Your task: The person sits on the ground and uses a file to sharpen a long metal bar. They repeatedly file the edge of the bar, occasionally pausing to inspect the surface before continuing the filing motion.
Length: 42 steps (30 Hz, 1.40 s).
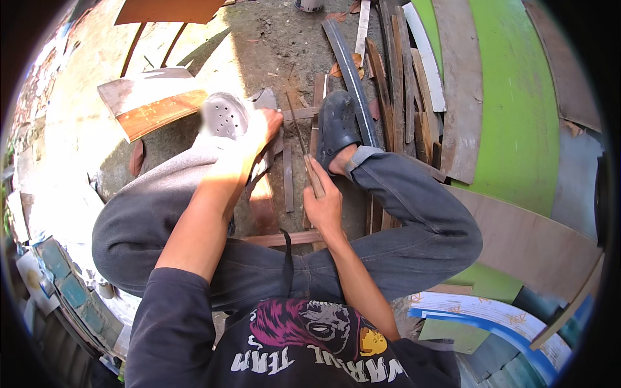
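My right hand [323,205] is closed round the wooden handle of a tool with a long, thin, dark blade [297,125]. The blade points away from me between my feet and is seen edge-on, so its exact kind cannot be told. Beside the light grey clog [226,116] on my left foot, my left hand [266,124] is curled into a fist. A short wooden strip [301,114] meets that fist on its right side, but what the fingers grip is hidden. Narrow wood pieces [288,178] lie on the ground between my legs.
A dark clog [337,126] is on my right foot. Beyond it lie a dark bar [352,77] and several stacked wood strips [404,77]. Green boards [511,97] cover the right side. A brown-and-white panel [152,103] lies at the left, near a raised orange board [168,10].
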Each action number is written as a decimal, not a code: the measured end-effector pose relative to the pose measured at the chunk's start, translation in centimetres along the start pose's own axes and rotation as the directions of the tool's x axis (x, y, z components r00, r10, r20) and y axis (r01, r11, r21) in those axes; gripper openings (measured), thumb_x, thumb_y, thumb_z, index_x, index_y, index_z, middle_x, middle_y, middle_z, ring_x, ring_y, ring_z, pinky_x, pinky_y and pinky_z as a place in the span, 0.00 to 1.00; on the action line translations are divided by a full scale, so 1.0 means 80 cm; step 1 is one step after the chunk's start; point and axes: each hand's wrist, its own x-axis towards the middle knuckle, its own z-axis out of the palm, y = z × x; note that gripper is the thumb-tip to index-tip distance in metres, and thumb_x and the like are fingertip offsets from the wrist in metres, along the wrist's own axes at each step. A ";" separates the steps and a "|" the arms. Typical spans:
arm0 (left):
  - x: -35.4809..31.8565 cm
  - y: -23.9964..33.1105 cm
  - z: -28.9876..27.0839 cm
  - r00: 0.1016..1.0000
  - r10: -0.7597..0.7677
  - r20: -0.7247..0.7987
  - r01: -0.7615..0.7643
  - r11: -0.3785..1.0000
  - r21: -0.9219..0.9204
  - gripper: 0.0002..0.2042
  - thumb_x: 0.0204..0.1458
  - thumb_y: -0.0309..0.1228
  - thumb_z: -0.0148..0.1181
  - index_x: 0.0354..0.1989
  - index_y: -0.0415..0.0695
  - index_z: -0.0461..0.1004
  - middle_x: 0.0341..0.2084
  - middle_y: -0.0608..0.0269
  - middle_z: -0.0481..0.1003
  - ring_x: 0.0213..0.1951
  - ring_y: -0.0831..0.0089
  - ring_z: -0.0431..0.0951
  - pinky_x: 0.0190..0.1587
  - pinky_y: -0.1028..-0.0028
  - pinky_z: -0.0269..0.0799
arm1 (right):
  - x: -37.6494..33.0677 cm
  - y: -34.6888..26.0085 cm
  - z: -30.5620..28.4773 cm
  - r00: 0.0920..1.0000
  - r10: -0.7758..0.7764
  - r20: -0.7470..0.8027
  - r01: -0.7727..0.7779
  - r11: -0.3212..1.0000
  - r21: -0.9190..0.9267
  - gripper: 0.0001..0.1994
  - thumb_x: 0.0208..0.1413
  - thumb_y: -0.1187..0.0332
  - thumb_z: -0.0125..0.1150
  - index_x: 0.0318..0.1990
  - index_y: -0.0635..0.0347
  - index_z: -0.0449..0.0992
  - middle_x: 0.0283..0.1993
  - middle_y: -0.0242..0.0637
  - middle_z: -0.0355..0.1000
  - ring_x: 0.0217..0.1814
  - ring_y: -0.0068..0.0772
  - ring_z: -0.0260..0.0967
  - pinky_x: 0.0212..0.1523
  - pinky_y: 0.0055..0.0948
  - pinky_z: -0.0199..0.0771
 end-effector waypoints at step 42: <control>-0.025 0.009 -0.066 0.997 -0.081 -0.002 0.078 0.973 -0.215 0.05 0.53 0.24 0.56 0.36 0.39 0.71 0.31 0.49 0.74 0.37 0.57 0.78 0.40 0.61 0.74 | -0.068 -0.001 -0.015 1.000 -0.002 -0.003 0.002 1.000 0.021 0.27 0.51 0.76 0.53 0.63 0.64 0.71 0.58 0.54 0.75 0.60 0.45 0.75 0.58 0.33 0.71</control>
